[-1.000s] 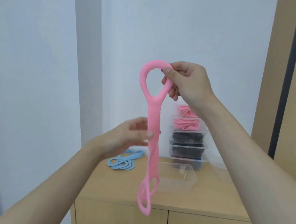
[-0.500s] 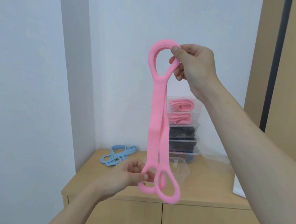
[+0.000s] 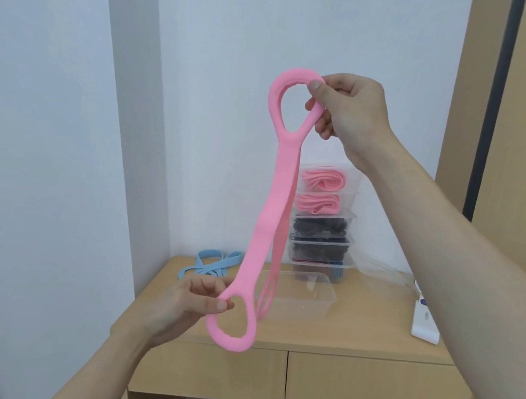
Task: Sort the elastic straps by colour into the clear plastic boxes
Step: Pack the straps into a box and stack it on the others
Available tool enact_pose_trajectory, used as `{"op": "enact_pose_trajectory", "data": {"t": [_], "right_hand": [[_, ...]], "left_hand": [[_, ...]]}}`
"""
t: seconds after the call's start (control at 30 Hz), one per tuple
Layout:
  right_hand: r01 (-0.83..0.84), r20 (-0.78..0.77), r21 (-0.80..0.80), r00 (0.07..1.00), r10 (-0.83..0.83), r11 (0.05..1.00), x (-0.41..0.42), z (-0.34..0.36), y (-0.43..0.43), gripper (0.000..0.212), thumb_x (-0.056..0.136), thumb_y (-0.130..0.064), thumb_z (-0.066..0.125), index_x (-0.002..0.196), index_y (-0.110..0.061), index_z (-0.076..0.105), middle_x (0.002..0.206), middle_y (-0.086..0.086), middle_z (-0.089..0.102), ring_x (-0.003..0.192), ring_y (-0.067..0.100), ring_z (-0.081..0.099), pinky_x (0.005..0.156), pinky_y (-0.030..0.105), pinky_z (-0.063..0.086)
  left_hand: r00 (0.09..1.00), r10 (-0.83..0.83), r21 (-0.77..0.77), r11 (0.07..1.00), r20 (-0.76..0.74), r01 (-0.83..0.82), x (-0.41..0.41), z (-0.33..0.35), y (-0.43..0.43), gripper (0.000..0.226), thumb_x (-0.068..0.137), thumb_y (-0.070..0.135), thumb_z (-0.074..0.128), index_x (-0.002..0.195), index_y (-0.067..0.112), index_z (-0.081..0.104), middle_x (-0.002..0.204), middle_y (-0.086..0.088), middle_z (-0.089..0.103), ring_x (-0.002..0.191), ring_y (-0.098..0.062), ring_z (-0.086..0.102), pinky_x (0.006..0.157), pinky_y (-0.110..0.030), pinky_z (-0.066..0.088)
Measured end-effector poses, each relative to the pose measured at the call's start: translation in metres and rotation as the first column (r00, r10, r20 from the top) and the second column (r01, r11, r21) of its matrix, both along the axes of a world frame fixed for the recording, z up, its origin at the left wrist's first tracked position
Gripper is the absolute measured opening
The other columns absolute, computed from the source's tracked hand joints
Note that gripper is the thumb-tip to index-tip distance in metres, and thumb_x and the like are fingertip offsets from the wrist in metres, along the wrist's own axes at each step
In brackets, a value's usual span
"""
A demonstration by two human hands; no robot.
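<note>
Holding pink strap (image 3: 270, 207) stretched above open box (image 3: 309, 294), pinched by right fingers (image 3: 316, 88) at top, left fingers (image 3: 208, 303) at bottom. Probably next: fold, lower into box.

Head view, forward-down, over desk (image 3: 353, 342)

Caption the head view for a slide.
Right hand and left hand hold a pink elastic strap by its end loops in front of an open clear box on the desk.
</note>
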State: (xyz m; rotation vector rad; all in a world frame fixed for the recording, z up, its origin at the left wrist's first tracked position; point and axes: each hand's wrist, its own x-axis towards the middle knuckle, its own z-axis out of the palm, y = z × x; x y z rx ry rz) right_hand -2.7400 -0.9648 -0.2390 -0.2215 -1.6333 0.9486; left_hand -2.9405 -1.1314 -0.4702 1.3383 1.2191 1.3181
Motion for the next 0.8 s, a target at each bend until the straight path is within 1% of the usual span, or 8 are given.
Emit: {"op": "enact_pose_trajectory", "data": {"t": [0.07,0.13,0.23,0.4,0.53,0.63,0.73,0.8], "right_hand": [[-0.008,-0.005,-0.003,1.000,0.008,1.000,-0.004,-0.001,-0.001,0.009,0.095,-0.012,0.066,0.092,-0.005,0.070,0.071,0.007,0.068,0.045,0.018,0.052,0.045,0.027,0.041],[-0.016,-0.005,-0.004,1.000,0.016,1.000,-0.008,-0.002,-0.003,0.009,0.095,-0.012,0.067,0.092,-0.004,0.070,0.071,0.007,0.068,0.045,0.019,0.053,0.045,0.027,0.041],[-0.029,0.004,-0.006,1.000,0.029,1.000,-0.012,-0.005,-0.006,0.009,0.095,-0.012,0.067,0.094,-0.003,0.070,0.070,0.007,0.068,0.045,0.018,0.053,0.045,0.027,0.041],[-0.041,-0.018,-0.037,0.999,0.040,0.998,-0.005,-0.004,-0.005,0.012,0.095,-0.011,0.067,0.098,0.000,0.069,0.071,0.008,0.067,0.045,0.018,0.051,0.045,0.027,0.040],[-0.054,-0.071,-0.099,0.996,0.047,0.994,0.007,0.001,0.001,0.011,0.095,-0.012,0.067,0.095,-0.001,0.069,0.072,0.009,0.066,0.045,0.018,0.050,0.046,0.027,0.040],[-0.071,-0.096,-0.132,0.994,0.059,0.989,0.014,0.002,0.003,0.013,0.096,-0.013,0.066,0.098,-0.001,0.069,0.073,0.008,0.066,0.046,0.017,0.049,0.047,0.027,0.041],[-0.086,-0.100,-0.140,0.992,0.072,0.986,0.017,0.001,0.003,0.015,0.096,-0.013,0.066,0.101,0.000,0.070,0.073,0.008,0.066,0.047,0.017,0.049,0.047,0.026,0.041],[-0.099,-0.093,-0.135,0.992,0.087,0.986,0.018,0.000,0.003,0.015,0.097,-0.013,0.066,0.101,0.000,0.069,0.074,0.008,0.066,0.047,0.017,0.048,0.047,0.026,0.040]], "left_hand": [[0.998,-0.008,0.009,1.000,-0.054,0.008,0.009,-0.001,0.000,0.016,0.077,0.007,0.079,0.077,-0.002,0.066,0.132,-0.010,0.066,0.126,-0.025,0.059,0.112,-0.047,0.037],[0.992,0.023,-0.001,1.000,-0.124,-0.023,0.023,-0.003,0.003,0.013,0.079,0.001,0.079,0.073,0.008,0.069,0.129,0.003,0.069,0.120,-0.013,0.063,0.099,-0.031,0.042],[0.979,0.130,0.018,0.992,-0.157,-0.128,0.043,-0.011,0.016,0.010,0.081,-0.004,0.078,0.081,-0.001,0.069,0.124,0.004,0.073,0.117,-0.013,0.067,0.088,-0.017,0.050],[0.968,0.238,0.060,0.970,-0.084,-0.234,0.063,-0.020,0.032,0.017,0.079,0.000,0.082,0.094,0.000,0.077,0.099,-0.013,0.078,0.096,-0.024,0.074,0.089,-0.027,0.054],[0.971,0.234,0.072,0.971,-0.052,-0.230,0.068,-0.025,0.039,0.014,0.078,0.005,0.083,0.090,0.012,0.082,0.101,-0.010,0.078,0.098,-0.022,0.071,0.093,-0.028,0.053],[0.975,0.205,0.068,0.978,-0.089,-0.199,0.068,-0.025,0.041,0.017,0.077,0.014,0.086,0.093,0.018,0.082,0.102,-0.016,0.074,0.090,-0.020,0.057,0.092,-0.030,0.046],[0.988,0.136,0.033,0.990,-0.070,-0.134,0.067,-0.025,0.041,0.025,0.078,0.010,0.085,0.103,0.015,0.080,0.091,-0.003,0.073,0.078,-0.009,0.051,0.076,-0.017,0.044],[0.988,0.142,0.014,0.990,-0.061,-0.141,0.067,-0.027,0.041,0.035,0.075,0.009,0.084,0.109,0.014,0.077,0.093,-0.002,0.074,0.073,-0.008,0.054,0.069,-0.018,0.044]]}}
